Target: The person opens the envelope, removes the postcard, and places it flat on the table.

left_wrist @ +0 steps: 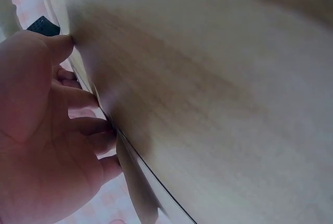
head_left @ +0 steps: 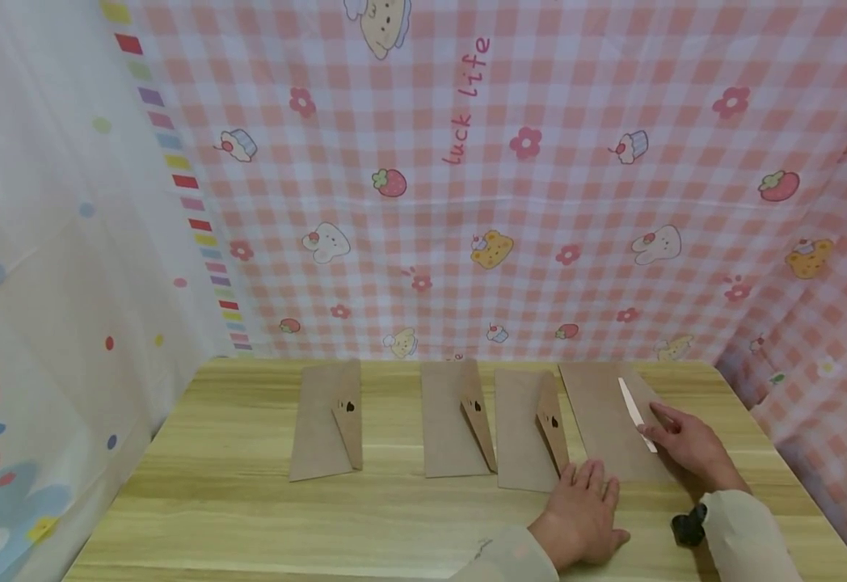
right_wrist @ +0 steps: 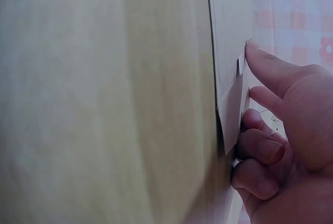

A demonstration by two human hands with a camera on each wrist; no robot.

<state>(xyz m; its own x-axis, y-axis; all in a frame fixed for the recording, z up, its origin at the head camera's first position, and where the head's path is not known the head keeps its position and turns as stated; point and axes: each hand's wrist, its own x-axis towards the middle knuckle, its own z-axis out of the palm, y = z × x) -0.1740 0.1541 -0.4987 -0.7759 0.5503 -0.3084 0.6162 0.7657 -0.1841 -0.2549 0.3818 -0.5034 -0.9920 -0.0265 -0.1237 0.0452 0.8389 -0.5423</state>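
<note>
A brown paper envelope [head_left: 594, 420] lies at the right with its triangular flap side toward my right hand [head_left: 688, 444]. A narrow white card [head_left: 636, 412] shows along its opening, and my right thumb and fingers pinch at it. In the right wrist view the thumb touches the white card's edge [right_wrist: 240, 63] beside the raised flap [right_wrist: 231, 117], while the lower fingers are curled. My left hand [head_left: 579, 513] lies palm down with fingers spread, its fingertips near the lower corners of this envelope and its left neighbour [head_left: 521, 428]. How far the card sits inside is hidden.
More brown envelopes with partly lifted flaps and small dark heart marks lie to the left, one in the middle [head_left: 448, 420] and one farther left [head_left: 318, 424]. They rest on a wood-grain table [head_left: 249, 517]. A checked cloth [head_left: 423, 202] hangs behind it.
</note>
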